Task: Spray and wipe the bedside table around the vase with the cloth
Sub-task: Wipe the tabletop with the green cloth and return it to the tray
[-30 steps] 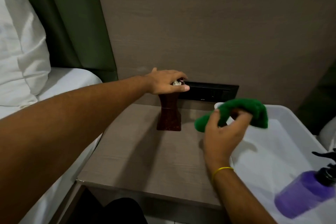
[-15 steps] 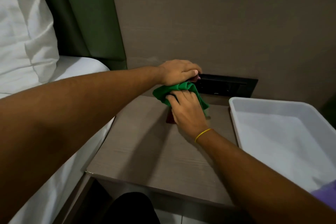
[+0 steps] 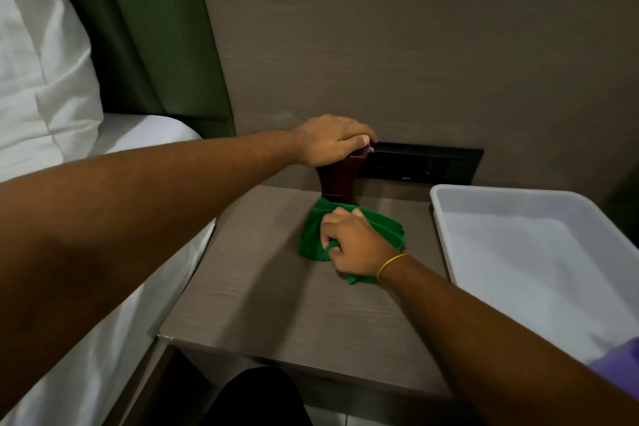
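Observation:
A dark red-brown vase (image 3: pixel 338 183) stands at the back of the grey wood-grain bedside table (image 3: pixel 262 301). My left hand (image 3: pixel 332 140) covers the top of the vase and grips it. Just in front of the vase's base, my right hand (image 3: pixel 358 242) presses a bunched green cloth (image 3: pixel 313 239) onto the tabletop. A yellow band circles my right wrist. The purple spray bottle (image 3: pixel 619 361) shows only as a sliver at the right edge.
A white plastic tub (image 3: pixel 449 214) sits along the table's right side. A black socket panel (image 3: pixel 422 166) is set in the wall behind the vase. The bed with white sheet (image 3: pixel 103 339) and pillow (image 3: pixel 41 62) borders the table on the left.
My right hand has carried the green cloth from the tub to the vase, then down onto the tabletop in front of it. My left hand has stayed on the vase top.

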